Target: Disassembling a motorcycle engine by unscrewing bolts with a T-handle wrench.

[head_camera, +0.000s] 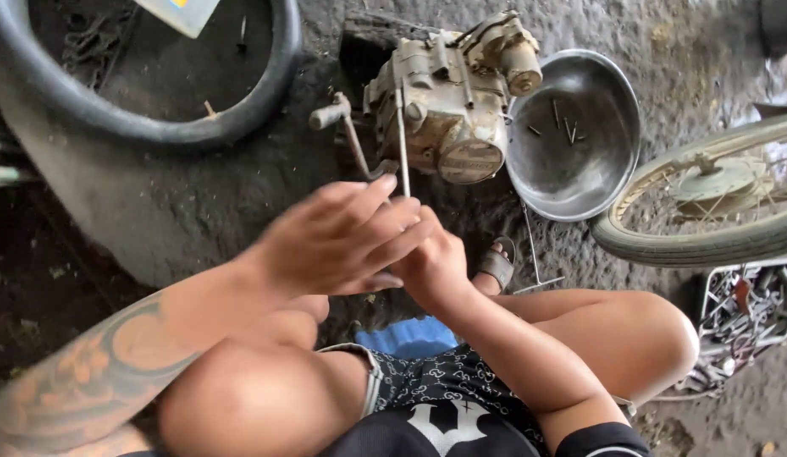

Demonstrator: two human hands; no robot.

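Both hands (385,245) clasp a thin rod (403,148) before engine (448,101), bowl (575,135) beside

Metal bowl (579,182); spoked wheel (706,228); tyre (156,127)

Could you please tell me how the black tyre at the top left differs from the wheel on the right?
The black tyre is bare rubber with an open centre, lying flat on the ground; the wheel keeps its metal rim, spokes and hub inside its tyre. The black tyre looks dark and smooth, while the wheel's tyre is greyer and dusty. Both are cut off by the picture's edge and flank the engine.
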